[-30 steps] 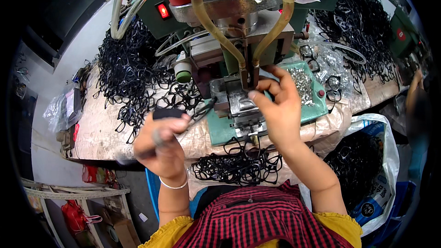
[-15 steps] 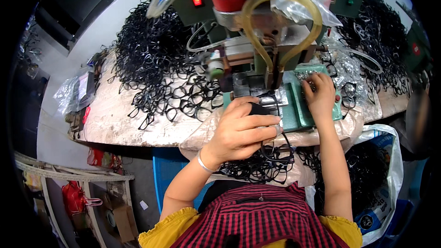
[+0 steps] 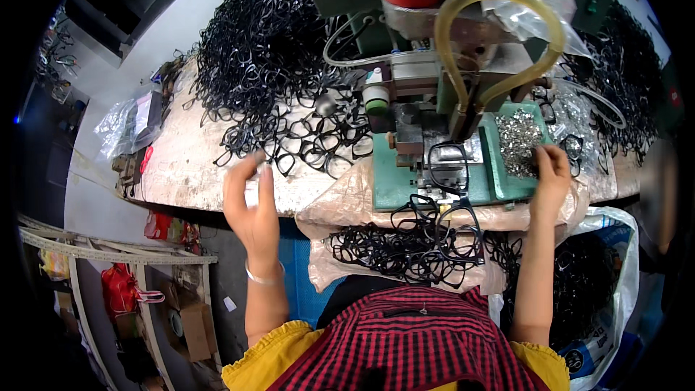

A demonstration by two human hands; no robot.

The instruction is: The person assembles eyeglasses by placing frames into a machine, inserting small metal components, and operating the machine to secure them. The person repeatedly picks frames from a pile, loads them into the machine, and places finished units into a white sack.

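My left hand (image 3: 250, 206), fingers spread, reaches for the black frames (image 3: 289, 137); my right hand (image 3: 552, 174) pinches small metal parts (image 3: 520, 141). Next: grip one frame cleanly.

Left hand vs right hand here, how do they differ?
The left hand is open with fingers spread, near the loose black frames on the bench; the right hand is curled, fingertips at the pile of small metal parts in the green tray. The left hand sits clear of the machine; the right hand sits beside it. The left wrist wears a bracelet; the right shows none. Both are bare.
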